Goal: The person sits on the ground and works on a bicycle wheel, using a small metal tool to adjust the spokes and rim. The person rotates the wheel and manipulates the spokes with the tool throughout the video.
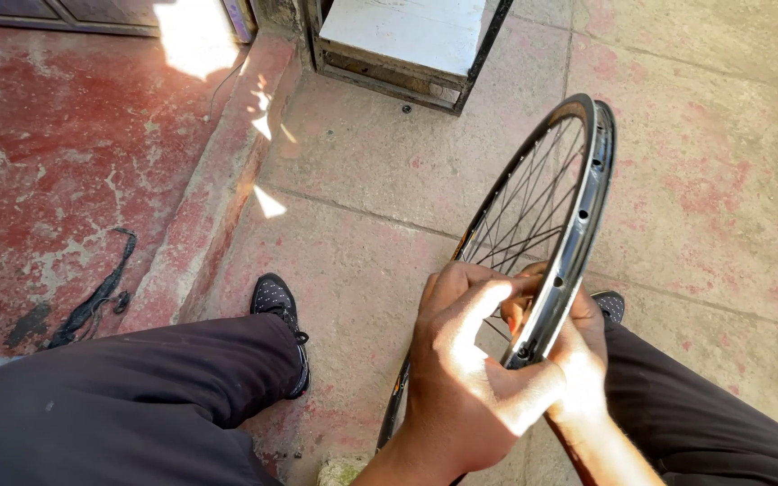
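Note:
A bare bicycle wheel rim (587,193) with thin dark spokes (529,211) stands upright between my knees, its inner channel turned toward me. My left hand (465,364) wraps around the rim's near side, fingers curled over the spokes. My right hand (578,360) grips the rim from the other side, thumb against the channel. Both hands meet low on the wheel. The rim's lower end is hidden behind my left hand and forearm.
My legs in dark trousers (128,396) spread to either side, black shoes (279,301) on a worn reddish concrete floor. A raised step (218,189) runs on the left with a black strap (92,301) lying beyond it. A white box-like block (402,40) stands at the top.

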